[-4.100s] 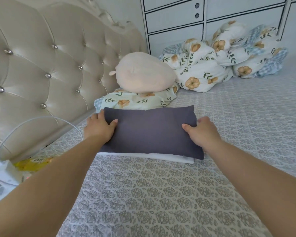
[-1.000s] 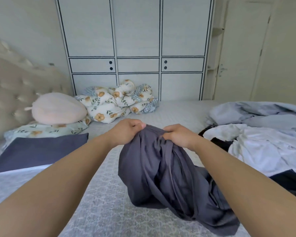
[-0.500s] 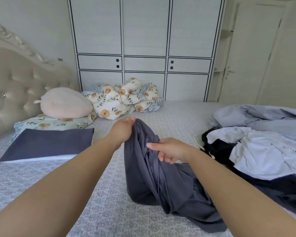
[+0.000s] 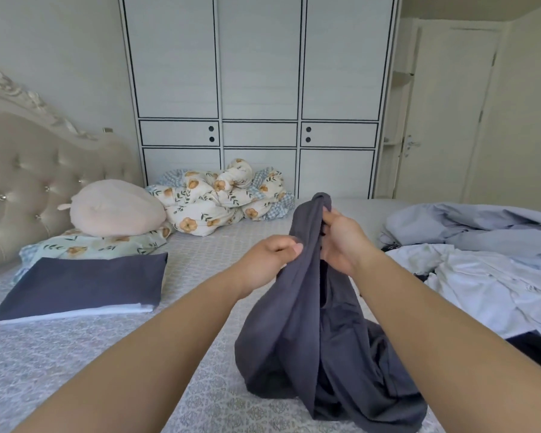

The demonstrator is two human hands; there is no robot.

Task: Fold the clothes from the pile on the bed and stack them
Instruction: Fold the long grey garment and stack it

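Right hand [image 4: 341, 242] raised since half-second-earlier frame, now higher than left hand [image 4: 267, 260]; both hands curled round and gripping one dark grey garment [image 4: 306, 323], top bunched and lifted, lower part resting on bed [image 4: 75, 364]; two folded items in stack [image 4: 78, 284] at left, unchanged; one unfolded pile [image 4: 481, 270] at right; one floral duvet [image 4: 222, 196] by wardrobe [image 4: 260, 73].

grey garment [image 4: 306, 323] gripped by left hand [image 4: 267, 260] and right hand [image 4: 341, 242] | folded stack [image 4: 78, 284] at 9 o'clock | pile [image 4: 481, 270] at 3 o'clock
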